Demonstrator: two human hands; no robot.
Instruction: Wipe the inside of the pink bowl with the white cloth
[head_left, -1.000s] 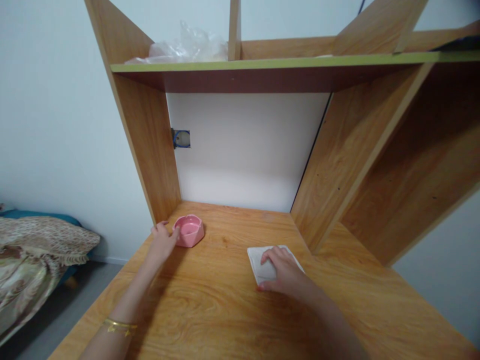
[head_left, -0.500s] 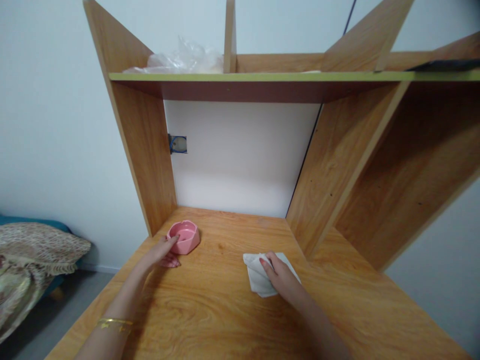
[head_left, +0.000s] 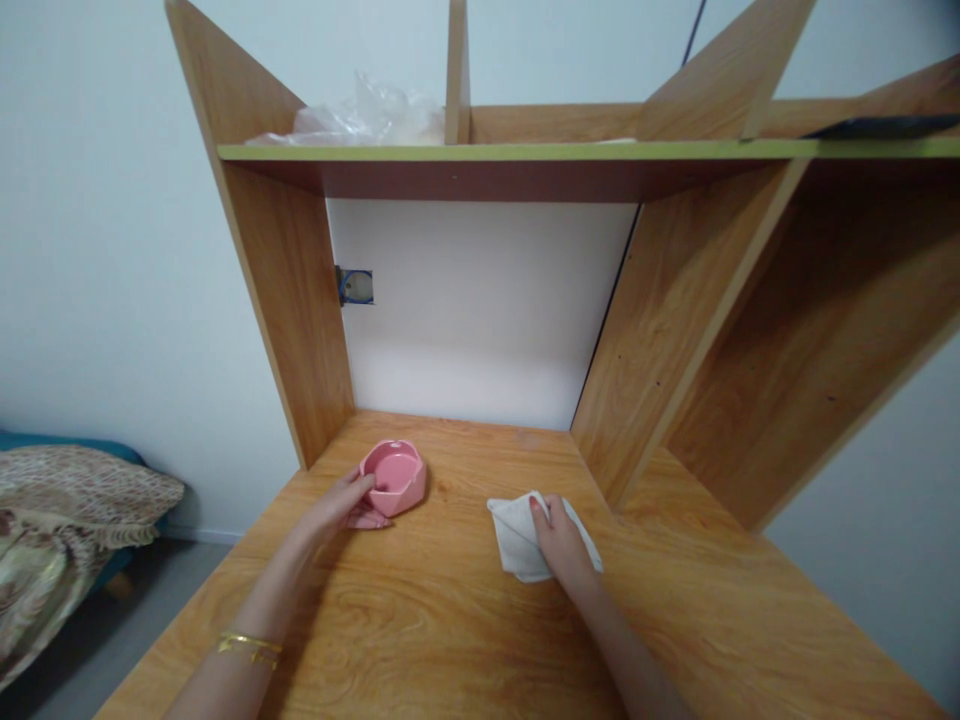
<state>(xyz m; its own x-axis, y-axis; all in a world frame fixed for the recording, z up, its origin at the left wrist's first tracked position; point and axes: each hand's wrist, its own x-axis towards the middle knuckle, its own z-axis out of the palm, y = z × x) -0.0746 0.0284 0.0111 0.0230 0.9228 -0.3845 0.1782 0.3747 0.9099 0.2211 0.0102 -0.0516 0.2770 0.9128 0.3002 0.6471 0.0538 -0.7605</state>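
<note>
A pink faceted ashtray (head_left: 399,480) is at the left of the wooden desktop (head_left: 420,620), near the back. My left hand (head_left: 349,503) grips its near left side, the thumb over the rim and the other fingers low against the outside. Whether the ashtray is lifted off the wood I cannot tell. To the right, my right hand (head_left: 559,540) is closed on a white folded cloth (head_left: 517,535), which is bunched under the fingers and spread on the desktop. The palm side of that hand is hidden.
Wooden side panels (head_left: 285,310) and a right divider (head_left: 660,330) rise from the desk. Overhead runs a shelf with a green edge (head_left: 525,152), bearing a clear plastic bag (head_left: 367,115). An open socket box (head_left: 356,287) shows in the back wall. A patterned blanket (head_left: 75,500) lies at left.
The ashtray has moved a little to the right in my left hand. My right hand has shifted slightly on the cloth, whose near edge has drawn up a little.
</note>
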